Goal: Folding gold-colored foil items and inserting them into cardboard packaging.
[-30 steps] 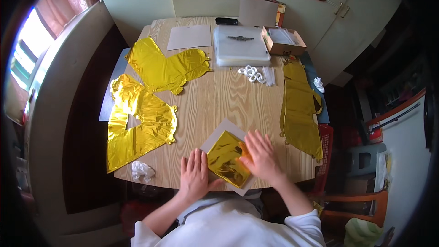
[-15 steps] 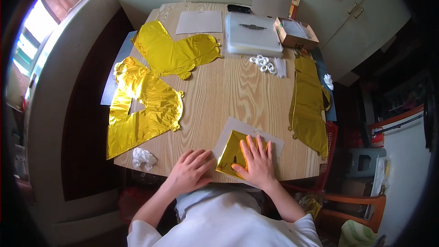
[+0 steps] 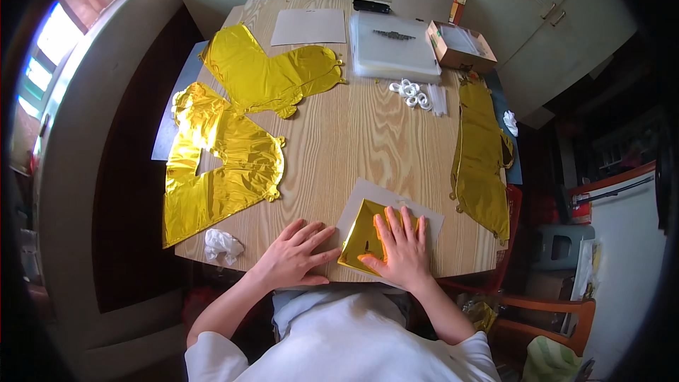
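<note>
A folded gold foil balloon [image 3: 362,235] lies on a pale grey card [image 3: 359,194] at the table's near edge. Flat on the foil rests my right hand [image 3: 403,251], its fingers stretched out and covering the right half. My left hand [image 3: 293,256] lies on the wood just left of the card, fingers spread, holding nothing. Its fingertips come close to the card's left edge. Flat, uninflated gold foil balloons are spread around: one at left [image 3: 240,163], one at far left [image 3: 254,78], and gold foil at right [image 3: 481,155].
Crumpled white tissue [image 3: 223,246] sits at the near left edge. Farther back are white ribbon rolls [image 3: 411,93], clear straws [image 3: 437,100], a stack of clear plastic sleeves [image 3: 392,46], an open cardboard box [image 3: 461,46], a black case [image 3: 371,6] and another grey card [image 3: 309,26].
My left hand's fingers have spread wider on the table. My right hand stays flat on the folded foil. The whole view has shifted slightly.
</note>
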`<state>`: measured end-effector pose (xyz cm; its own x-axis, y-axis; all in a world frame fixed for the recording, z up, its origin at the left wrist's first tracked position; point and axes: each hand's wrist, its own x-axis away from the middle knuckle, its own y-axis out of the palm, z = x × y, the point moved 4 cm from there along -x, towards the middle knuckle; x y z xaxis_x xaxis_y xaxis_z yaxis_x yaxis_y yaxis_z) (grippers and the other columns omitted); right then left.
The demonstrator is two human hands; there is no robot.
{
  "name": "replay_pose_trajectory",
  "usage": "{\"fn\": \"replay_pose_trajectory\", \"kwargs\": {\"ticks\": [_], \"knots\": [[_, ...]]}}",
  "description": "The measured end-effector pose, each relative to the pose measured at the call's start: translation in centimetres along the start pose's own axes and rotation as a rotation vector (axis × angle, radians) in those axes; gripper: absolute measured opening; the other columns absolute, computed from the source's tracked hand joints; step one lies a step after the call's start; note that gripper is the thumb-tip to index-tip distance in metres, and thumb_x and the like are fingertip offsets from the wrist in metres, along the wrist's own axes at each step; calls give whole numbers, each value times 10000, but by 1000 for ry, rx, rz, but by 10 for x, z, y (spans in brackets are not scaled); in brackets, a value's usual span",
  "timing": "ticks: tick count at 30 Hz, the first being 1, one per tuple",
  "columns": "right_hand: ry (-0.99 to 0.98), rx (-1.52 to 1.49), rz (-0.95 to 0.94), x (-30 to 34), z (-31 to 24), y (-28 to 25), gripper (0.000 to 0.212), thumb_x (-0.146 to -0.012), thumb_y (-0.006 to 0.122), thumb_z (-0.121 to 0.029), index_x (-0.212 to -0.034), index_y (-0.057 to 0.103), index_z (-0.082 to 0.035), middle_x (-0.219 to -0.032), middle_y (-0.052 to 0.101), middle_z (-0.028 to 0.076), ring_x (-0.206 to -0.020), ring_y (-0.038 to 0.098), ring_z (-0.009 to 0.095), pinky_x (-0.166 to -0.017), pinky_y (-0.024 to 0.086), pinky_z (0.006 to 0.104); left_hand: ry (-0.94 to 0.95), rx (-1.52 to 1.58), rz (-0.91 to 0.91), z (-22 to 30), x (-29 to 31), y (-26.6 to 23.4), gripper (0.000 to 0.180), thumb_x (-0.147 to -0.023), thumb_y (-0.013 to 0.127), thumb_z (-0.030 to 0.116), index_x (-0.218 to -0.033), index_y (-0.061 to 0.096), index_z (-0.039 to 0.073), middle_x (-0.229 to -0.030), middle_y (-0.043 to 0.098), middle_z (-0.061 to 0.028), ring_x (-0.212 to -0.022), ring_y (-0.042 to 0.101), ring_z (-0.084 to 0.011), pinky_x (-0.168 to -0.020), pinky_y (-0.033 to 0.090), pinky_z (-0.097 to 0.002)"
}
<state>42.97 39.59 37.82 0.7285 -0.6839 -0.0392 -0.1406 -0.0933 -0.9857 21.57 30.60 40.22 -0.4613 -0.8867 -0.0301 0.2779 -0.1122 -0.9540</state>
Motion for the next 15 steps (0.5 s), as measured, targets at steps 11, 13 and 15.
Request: {"fn": "replay_pose_trajectory", "kwargs": {"ticks": [11, 13, 15], "knots": [[-9, 12, -29, -1, -1, 2, 922, -790, 513, -753, -1485, 359, -168, -1551, 250, 163, -1439, 181, 408, -1116, 93, 663, 85, -12, -42, -13, -11, 3, 576, -826, 548, 674, -1288, 578, 330, -1482, 383, -85, -1346, 364, -339, -1118, 262, -557], [-15, 19, -27, -1, -1, 2, 931, -781, 514, -763, -1487, 357, -178, -1551, 249, 162, -1439, 177, 412, -1114, 92, 668, 105, -10, -52, -14, -14, 1, 575, -819, 553, 680, -1274, 585, 330, -1486, 376, -84, -1347, 360, -342, -1119, 260, -559], [-13, 21, -38, -1, -1, 3, 928, -775, 510, -773, -1488, 359, -196, -1552, 247, 161, -1441, 171, 414, -1112, 91, 672, 125, -11, -61, -14, -17, -2, 571, -815, 558, 682, -1264, 589, 330, -1491, 368, -83, -1349, 357, -343, -1120, 260, -560]]}}
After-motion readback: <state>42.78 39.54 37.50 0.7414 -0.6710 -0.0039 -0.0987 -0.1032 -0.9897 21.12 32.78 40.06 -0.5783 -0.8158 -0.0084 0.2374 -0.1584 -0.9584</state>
